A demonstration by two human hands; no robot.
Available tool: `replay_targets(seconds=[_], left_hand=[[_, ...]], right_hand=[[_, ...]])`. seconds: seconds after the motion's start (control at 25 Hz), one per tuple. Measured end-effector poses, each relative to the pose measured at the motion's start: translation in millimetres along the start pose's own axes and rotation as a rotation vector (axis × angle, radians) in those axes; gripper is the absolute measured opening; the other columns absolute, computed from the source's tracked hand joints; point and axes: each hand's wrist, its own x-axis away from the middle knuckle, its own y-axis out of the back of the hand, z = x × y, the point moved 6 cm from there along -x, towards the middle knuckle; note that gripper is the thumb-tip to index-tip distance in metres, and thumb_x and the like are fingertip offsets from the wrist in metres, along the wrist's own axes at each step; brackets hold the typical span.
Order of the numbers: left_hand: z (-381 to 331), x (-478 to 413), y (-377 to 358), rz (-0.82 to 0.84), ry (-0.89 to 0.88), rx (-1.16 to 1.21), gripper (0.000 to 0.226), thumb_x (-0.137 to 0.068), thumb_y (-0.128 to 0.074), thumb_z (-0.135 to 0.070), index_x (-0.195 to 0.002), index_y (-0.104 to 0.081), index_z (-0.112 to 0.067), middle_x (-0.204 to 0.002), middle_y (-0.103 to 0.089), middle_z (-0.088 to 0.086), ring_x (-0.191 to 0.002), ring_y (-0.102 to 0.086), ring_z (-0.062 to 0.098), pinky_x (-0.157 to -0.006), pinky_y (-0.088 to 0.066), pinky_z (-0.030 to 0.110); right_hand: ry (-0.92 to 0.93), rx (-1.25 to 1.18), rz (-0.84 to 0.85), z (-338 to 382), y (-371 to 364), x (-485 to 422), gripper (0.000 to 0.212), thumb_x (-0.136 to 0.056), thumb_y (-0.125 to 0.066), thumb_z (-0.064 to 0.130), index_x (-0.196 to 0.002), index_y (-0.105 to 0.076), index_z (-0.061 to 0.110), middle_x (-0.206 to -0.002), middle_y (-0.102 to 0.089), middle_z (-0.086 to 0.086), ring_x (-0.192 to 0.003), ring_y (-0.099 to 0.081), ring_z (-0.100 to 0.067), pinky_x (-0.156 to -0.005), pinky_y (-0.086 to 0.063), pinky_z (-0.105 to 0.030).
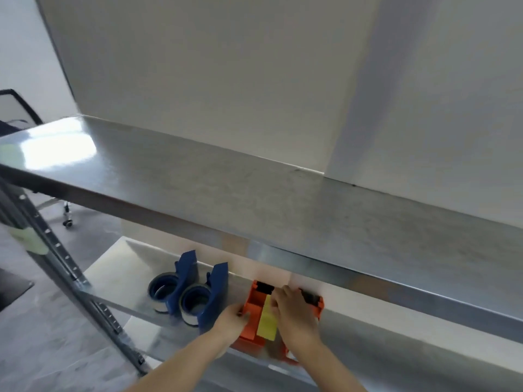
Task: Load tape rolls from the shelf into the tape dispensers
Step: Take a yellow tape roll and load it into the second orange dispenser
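Observation:
Two orange tape dispensers stand side by side on the lower metal shelf [124, 278]. My left hand [230, 321] grips the left side of the left orange dispenser [252, 323]. A strip of yellow tape [267, 323] hangs over it. My right hand [294, 312] lies across the gap, fingers pinching the top of the yellow tape and covering most of the right orange dispenser [314, 302]. Two blue dispensers [186, 281] [213, 295] with rolls loaded stand to the left.
The upper metal shelf [226, 188] overhangs the work area just above my hands. A dark slotted upright post [65, 261] runs diagonally at the left. An office chair base [66, 216] shows on the floor behind. A white wall backs the shelves.

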Motion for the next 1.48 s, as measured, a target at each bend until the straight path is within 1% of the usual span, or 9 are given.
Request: replay_targets(seconds=[0.2,0.28,0.44,0.68,0.92,1.08,1.24,1.36,1.48], left_hand=[[-3.7,6.4,8.6,0.057,-0.079,0.109,0.015,-0.096,-0.049,-0.036,-0.109,-0.050,-0.029,-0.103,-0.067,-0.003,-0.098,-0.065,0.016,-0.089,-0.053,0.035],[-6.9,9.1,7.3,0.157,-0.101,0.071,0.020,-0.093,-0.053,-0.037,-0.111,-0.044,-0.034,-0.103,-0.065,-0.009,-0.097,-0.063,0.011,-0.082,-0.052,0.026],[-4.1,6.2,9.0,0.193,-0.099,0.058,0.034,-0.094,-0.055,-0.023,-0.121,-0.036,-0.029,-0.098,-0.054,-0.017,-0.093,-0.054,0.006,-0.073,-0.045,0.017],[5.7,2.0,9.9,0.215,-0.039,0.111,0.025,-0.098,-0.045,-0.020,-0.122,-0.047,-0.020,-0.113,-0.060,-0.006,-0.100,-0.058,0.015,-0.085,-0.050,0.030],[14.4,-3.0,-0.4,0.351,0.070,0.265,0.035,-0.094,-0.045,-0.045,-0.122,-0.054,-0.025,-0.114,-0.068,0.006,-0.103,-0.065,0.027,-0.096,-0.053,0.047],[16.8,-4.9,-5.2,0.405,0.096,0.352,0.041,-0.079,-0.060,-0.042,-0.117,-0.055,-0.028,-0.112,-0.069,0.008,-0.103,-0.066,0.029,-0.088,-0.056,0.043],[19.5,-11.3,-0.4,0.341,0.023,0.225,0.027,-0.092,-0.051,-0.024,-0.118,-0.057,-0.023,-0.111,-0.070,0.004,-0.102,-0.066,0.025,-0.096,-0.054,0.048],[24.4,-15.6,3.2,0.309,0.027,0.218,0.022,-0.096,-0.047,-0.017,-0.115,-0.058,-0.018,-0.108,-0.071,0.006,-0.100,-0.068,0.025,-0.095,-0.054,0.047],[27.8,-14.7,5.0,0.297,0.038,0.293,0.019,-0.097,-0.046,-0.011,-0.113,-0.057,-0.012,-0.105,-0.072,0.009,-0.097,-0.070,0.025,-0.086,-0.056,0.040]], right_hand=[[-0.131,0.121,-0.034,-4.1,-15.9,2.9,0.030,-0.093,-0.043,0.008,-0.122,-0.045,0.016,-0.126,-0.049,-0.006,-0.093,-0.058,-0.018,-0.062,-0.040,-0.030],[-0.173,0.164,-0.057,0.0,-14.9,8.1,0.031,-0.093,-0.046,0.010,-0.124,-0.046,0.015,-0.121,-0.055,-0.004,-0.095,-0.060,-0.017,-0.062,-0.041,-0.028],[-0.180,0.267,-0.089,16.9,-9.5,16.6,0.050,-0.046,-0.090,0.010,-0.091,-0.069,0.014,-0.084,-0.071,-0.002,-0.063,-0.066,-0.011,-0.038,-0.046,-0.021],[-0.257,0.297,-0.030,33.5,0.5,16.0,0.046,-0.092,-0.049,0.001,-0.134,-0.038,0.013,-0.130,-0.055,-0.006,-0.111,-0.060,-0.020,-0.071,-0.050,-0.032],[-0.295,0.143,0.008,38.6,-8.5,12.8,0.024,-0.091,-0.052,0.011,-0.114,-0.046,0.018,-0.110,-0.057,-0.001,-0.082,-0.053,-0.017,-0.069,-0.054,-0.031],[-0.346,0.122,0.045,36.0,-9.3,5.6,0.020,-0.094,-0.047,0.012,-0.114,-0.047,0.015,-0.099,-0.063,-0.002,-0.076,-0.062,-0.018,-0.067,-0.058,-0.033],[-0.357,0.130,0.037,27.1,10.4,-1.5,0.027,-0.093,-0.038,0.009,-0.120,-0.044,0.011,-0.083,-0.059,-0.002,-0.065,-0.057,-0.019,-0.058,-0.053,-0.031],[-0.379,0.019,0.076,21.3,34.2,2.1,0.019,-0.090,-0.039,0.012,-0.090,-0.055,0.023,-0.075,-0.055,0.003,-0.068,-0.053,-0.017,-0.060,-0.048,-0.029],[-0.530,-0.255,-0.113,5.4,61.7,20.0,0.023,-0.083,-0.049,0.016,-0.062,-0.042,0.023,-0.063,-0.052,-0.001,-0.059,-0.050,-0.020,-0.058,-0.042,-0.033]])
